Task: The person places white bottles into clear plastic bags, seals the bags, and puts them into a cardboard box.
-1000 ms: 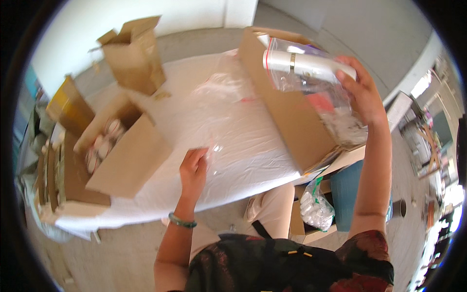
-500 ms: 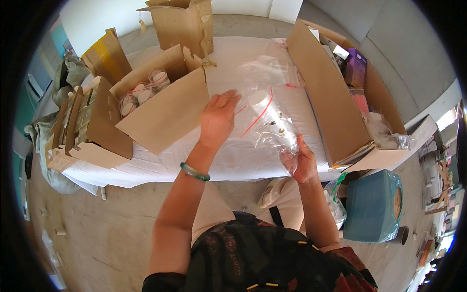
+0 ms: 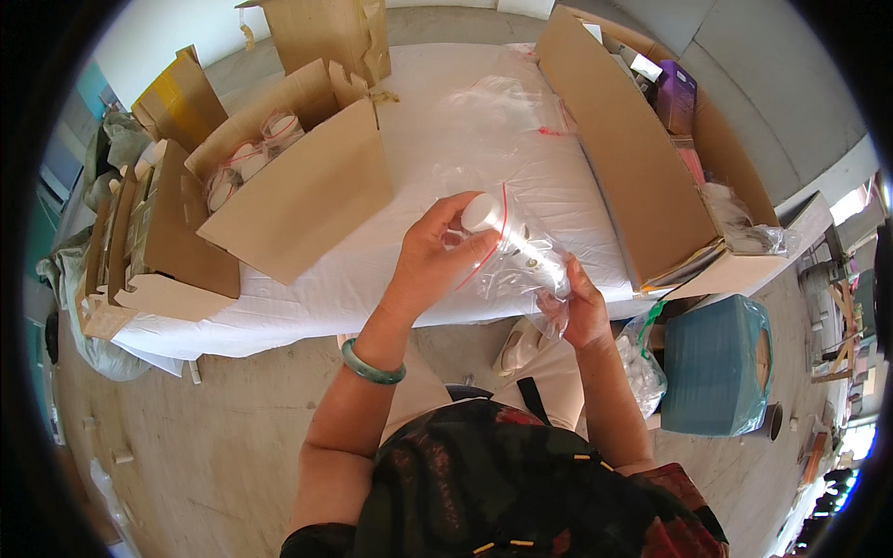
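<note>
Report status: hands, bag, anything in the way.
Left hand at end of white tube; right hand gripping near end of clear bag. Tube in bag, end past red strip. Loose plastic beyond, clear of both hands.

Looks like a workshop or storeroom: cartons (image 3: 307, 195) at ten and two o'clock, white-covered counter (image 3: 433, 121) at twelve, bare concrete floor (image 3: 233, 418) at eight.
</note>
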Available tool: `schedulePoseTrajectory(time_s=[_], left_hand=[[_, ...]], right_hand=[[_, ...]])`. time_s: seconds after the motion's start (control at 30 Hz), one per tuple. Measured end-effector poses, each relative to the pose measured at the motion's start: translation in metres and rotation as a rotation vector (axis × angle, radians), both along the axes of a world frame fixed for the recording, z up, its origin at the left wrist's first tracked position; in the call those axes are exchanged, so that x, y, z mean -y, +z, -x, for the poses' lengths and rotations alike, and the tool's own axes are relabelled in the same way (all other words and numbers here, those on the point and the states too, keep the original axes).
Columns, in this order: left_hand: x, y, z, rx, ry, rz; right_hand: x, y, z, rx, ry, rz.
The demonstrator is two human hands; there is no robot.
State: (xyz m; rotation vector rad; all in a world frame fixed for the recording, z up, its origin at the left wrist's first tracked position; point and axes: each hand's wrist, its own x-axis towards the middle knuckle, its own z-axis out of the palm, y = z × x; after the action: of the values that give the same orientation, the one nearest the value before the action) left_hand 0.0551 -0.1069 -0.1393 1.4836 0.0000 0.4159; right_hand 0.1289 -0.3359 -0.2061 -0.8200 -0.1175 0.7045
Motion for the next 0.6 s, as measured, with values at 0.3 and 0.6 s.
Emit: schedulePoseTrajectory(time_s=[0.3,0.6], left_hand=[[-0.01,-0.02,0.02,0.006,0.047,0.328],[-0.051,-0.023,0.036,0.157,0.258,0.877]], right_hand=[[-0.013,0.034,0.013,0.377,0.012,0.527],[0.046,-0.041,-0.055,0.223,-0.261,0.118]])
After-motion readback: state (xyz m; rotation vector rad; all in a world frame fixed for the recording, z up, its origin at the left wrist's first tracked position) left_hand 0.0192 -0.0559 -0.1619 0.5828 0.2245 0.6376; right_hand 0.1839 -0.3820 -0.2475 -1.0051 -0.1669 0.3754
